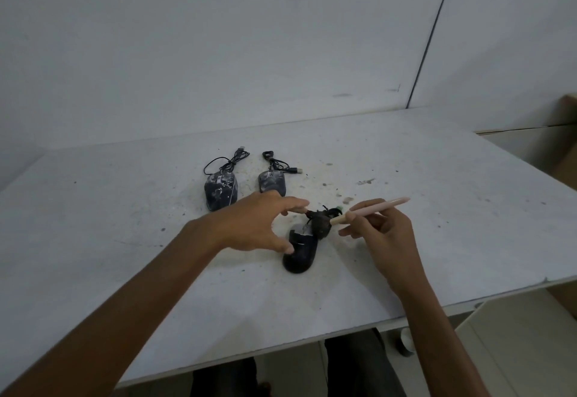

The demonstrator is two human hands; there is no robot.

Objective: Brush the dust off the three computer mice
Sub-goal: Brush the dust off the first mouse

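Note:
Three black wired mice lie on the white table (437,209). Two dusty mice sit at the back: the left one (220,193) and the middle one (272,183), each with a coiled cable. The near mouse (300,253) looks mostly clean, with its bundled cable (318,217) just beyond it. My left hand (259,222) arches over that mouse, thumb touching its left side, fingers spread. My right hand (379,231) grips a pink-handled brush (371,208), whose dark bristles rest at the front of the near mouse.
Dust and small crumbs are scattered on the table around the mice. A white wall stands behind. The table's front edge runs close to my body, and cardboard boxes (562,159) sit off the right side.

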